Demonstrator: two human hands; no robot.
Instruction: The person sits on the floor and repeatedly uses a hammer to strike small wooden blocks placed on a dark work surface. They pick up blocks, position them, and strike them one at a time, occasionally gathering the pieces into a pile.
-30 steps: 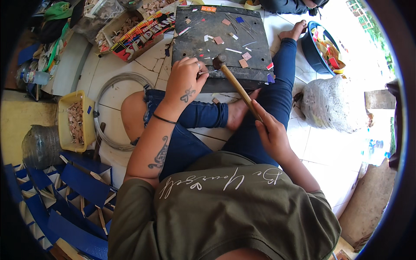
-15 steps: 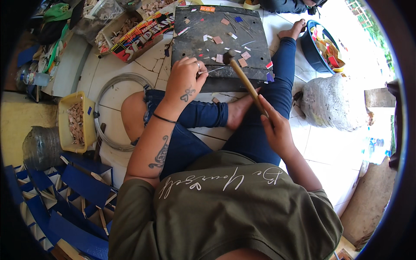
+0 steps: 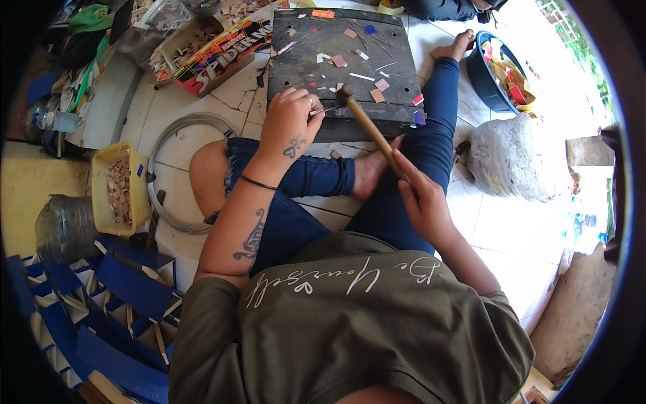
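I sit cross-legged on the floor before a dark slab strewn with several small coloured chips. My left hand rests on the slab's near edge and pinches a thin metal pin, its tip pointing right. My right hand grips the wooden handle of a hammer. The hammer's head is down on the slab right at the pin's tip, next to my left fingers.
A blue bowl of coloured scraps and a grey lumpy sack lie to the right. On the left are a yellow tub of chips, a coil of wire, a printed box, a clear jar and stacked blue wooden frames.
The hammer head was raised half a second ago and has now come down onto the slab by my left fingers. My left hand has stayed in place.
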